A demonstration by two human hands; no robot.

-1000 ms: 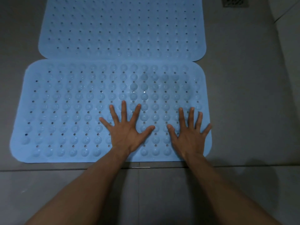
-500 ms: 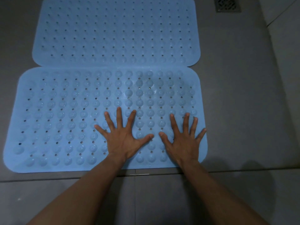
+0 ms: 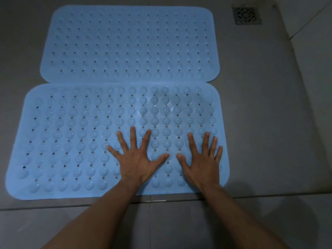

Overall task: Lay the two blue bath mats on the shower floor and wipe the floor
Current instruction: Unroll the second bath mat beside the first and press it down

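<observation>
Two blue bath mats lie flat on the grey shower floor (image 3: 265, 108), long edges touching. The far mat (image 3: 129, 44) shows small holes and low bumps. The near mat (image 3: 71, 133) shows rows of round suction cups facing up. My left hand (image 3: 137, 162) rests palm down with fingers spread on the near mat's front middle. My right hand (image 3: 203, 164) lies the same way near the mat's front right corner. Both hands hold nothing. No cloth is in view.
A square metal drain grate (image 3: 246, 15) sits in the floor at the far right. A raised tiled ledge or wall base (image 3: 316, 51) runs along the right. A grout line or step edge (image 3: 53, 206) crosses the floor just in front of the near mat.
The view has tilted so both mats sit lower in the frame and the drain shows fully. My hands stay spread on the near mat's front right part.
</observation>
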